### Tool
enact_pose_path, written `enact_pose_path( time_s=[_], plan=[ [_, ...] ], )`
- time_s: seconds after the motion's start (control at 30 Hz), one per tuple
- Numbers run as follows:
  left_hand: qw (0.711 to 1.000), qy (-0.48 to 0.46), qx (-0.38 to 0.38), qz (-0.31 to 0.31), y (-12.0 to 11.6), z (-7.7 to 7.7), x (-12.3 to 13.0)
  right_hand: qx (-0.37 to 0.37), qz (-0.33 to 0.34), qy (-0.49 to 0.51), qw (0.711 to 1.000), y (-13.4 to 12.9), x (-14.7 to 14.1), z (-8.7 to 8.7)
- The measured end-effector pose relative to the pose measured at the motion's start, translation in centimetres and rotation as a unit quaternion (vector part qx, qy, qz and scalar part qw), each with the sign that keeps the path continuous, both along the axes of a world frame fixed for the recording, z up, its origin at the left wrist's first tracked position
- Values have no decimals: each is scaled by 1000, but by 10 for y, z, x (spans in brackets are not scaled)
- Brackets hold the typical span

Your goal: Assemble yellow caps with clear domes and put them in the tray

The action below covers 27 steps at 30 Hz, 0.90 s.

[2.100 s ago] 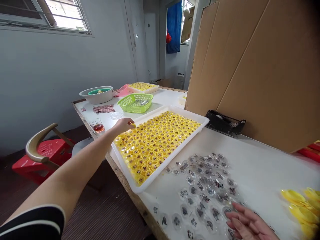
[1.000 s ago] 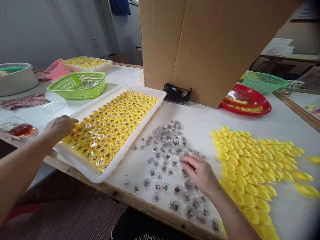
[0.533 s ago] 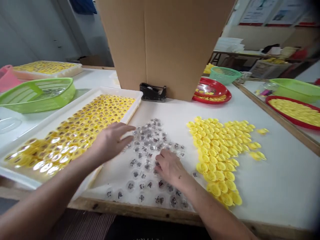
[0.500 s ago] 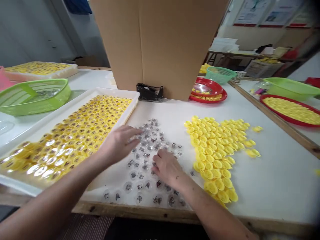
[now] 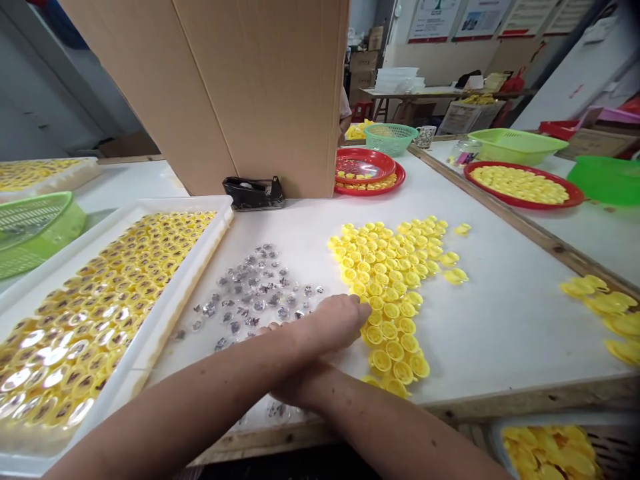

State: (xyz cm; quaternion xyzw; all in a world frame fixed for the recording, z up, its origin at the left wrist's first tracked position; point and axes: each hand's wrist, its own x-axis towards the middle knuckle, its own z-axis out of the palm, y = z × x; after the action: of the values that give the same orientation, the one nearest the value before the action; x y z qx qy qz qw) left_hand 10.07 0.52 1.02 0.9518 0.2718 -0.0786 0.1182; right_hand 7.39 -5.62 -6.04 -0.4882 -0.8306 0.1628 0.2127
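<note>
Fingers of the left hand (image 5: 343,322) are bent downward at the left edge of the yellow cups (image 5: 393,310); whether they pinch one cannot be told. The left forearm crosses over the right wrist, so most of the right hand (image 5: 293,391) is covered. Only a few of its fingertips (image 5: 271,327) show beyond the forearm, among the clear discs (image 5: 245,283), and whether they are spread or closed cannot be told.

The cups lie in a patch on the white table (image 5: 490,327), right of the discs. The patch runs near to far, narrow at the near end and wider at the far one. Each cup is round, so no long axis stands out; their hollows face up, many tilted toward the near side and overlapping like scales. A few strays lie to the right, small tabs pointing right. The cups are bright, glossy yellow with raised rims. The discs are transparent and shiny, with dark printed figures. Left of them, a white tray (image 5: 167,307) full of yellow pieces with dark pictures stretches from near left to far right.
</note>
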Motion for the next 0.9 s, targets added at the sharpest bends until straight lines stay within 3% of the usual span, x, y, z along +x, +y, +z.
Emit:
enact_pose_path(
  time_s=[0.17,0.27,0.33,0.4,0.53,0.67,0.77,0.9],
  plan=[
    [1000,-15,-3,2,3,-13,-5,13,86,3,996,-1,3,0],
    [997,-70,-22,34,9,-5,-20,8,82,13,997,1,1,8],
    [979,-162,-73,99,14,6,-39,-2,65,26,998,6,1,16],
    [935,-266,-147,181,18,18,-64,-15,51,46,998,12,3,23],
    [807,-438,-259,299,19,29,-126,-46,27,117,992,25,15,33],
    [690,-546,-318,353,9,9,-174,-83,14,190,978,34,26,34],
    [613,-597,-370,362,-1,-12,-188,-108,9,277,955,37,31,31],
    [551,-622,-425,360,-10,-29,-187,-67,-6,303,951,40,33,29]
  ],
)
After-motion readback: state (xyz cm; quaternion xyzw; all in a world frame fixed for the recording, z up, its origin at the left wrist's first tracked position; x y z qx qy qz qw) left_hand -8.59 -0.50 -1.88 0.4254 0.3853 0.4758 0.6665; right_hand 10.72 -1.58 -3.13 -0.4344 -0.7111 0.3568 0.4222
